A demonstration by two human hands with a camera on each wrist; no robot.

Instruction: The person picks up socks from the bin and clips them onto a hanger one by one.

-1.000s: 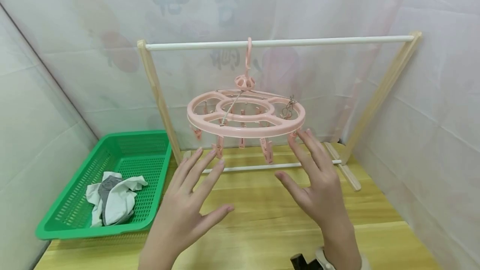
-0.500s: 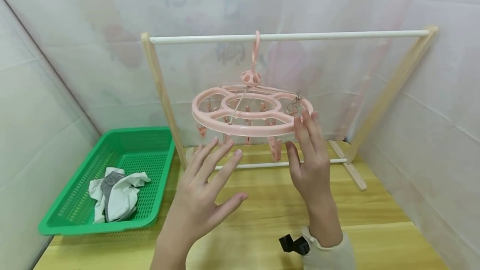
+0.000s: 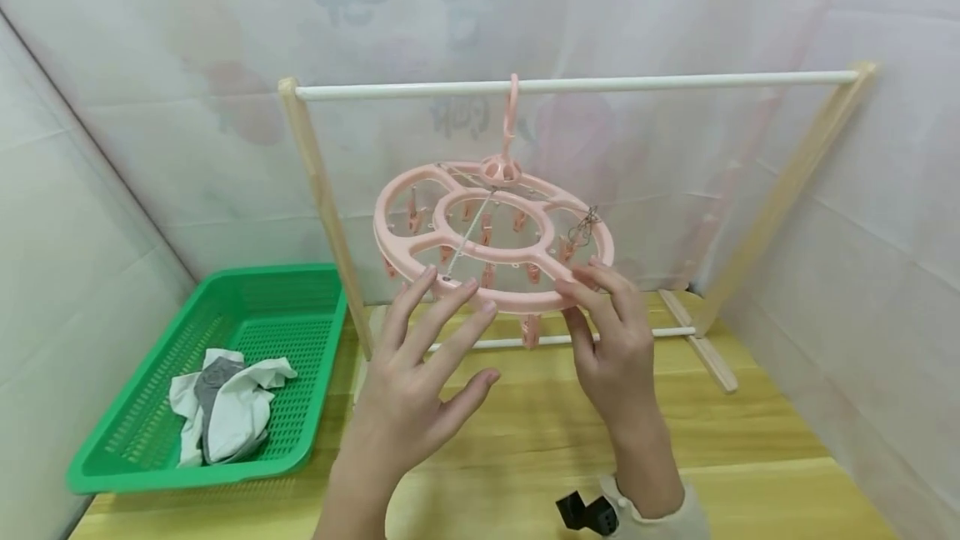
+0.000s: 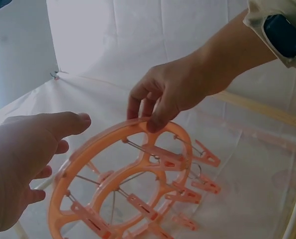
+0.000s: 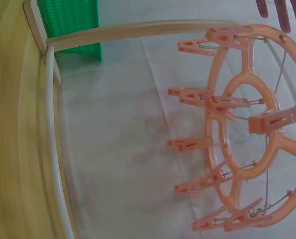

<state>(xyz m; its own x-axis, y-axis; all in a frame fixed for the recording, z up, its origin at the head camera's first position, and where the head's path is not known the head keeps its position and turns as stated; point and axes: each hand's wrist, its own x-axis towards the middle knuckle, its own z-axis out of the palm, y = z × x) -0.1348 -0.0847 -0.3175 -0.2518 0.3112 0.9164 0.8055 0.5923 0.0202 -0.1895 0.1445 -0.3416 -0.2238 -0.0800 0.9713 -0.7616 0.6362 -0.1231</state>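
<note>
- A white fabric backdrop (image 3: 675, 7) with faint pink shapes and pale characters rises behind everything.
- The yellow wood-grain worktop (image 3: 525, 440) spreads below it.
- A drying frame (image 3: 675, 82) of pale wooden posts and white rods stands on the worktop, one rod high and another low.
- A green plastic basket with perforated walls (image 3: 187, 477) sits at the left, beside the frame's left post.
- A pink oval plastic clip hanger (image 3: 495, 254) hangs by its hook from the frame's upper rod, left of that rod's middle; its ring tilts, the near side low.
- The left hand (image 3: 416, 390) has its fingers spread apart and holds nothing; the fingertips lie at the hanger's near rim, and whether they touch it I cannot tell.
- The right hand (image 3: 617, 340) is clamped on the hanger's near right rim, thumb on one side and fingers on the other.
- Crumpled white-and-grey cloth (image 3: 232, 407) lies inside the basket.
- A small black device (image 3: 587, 513) is worn at the right wrist, by a cream sleeve cuff (image 3: 660, 523).
- Pink plastic pegs (image 3: 530, 332) dangle beneath the ring.
- A tangle of thin metal wire (image 3: 583, 227) hangs at the ring's right end.
</note>
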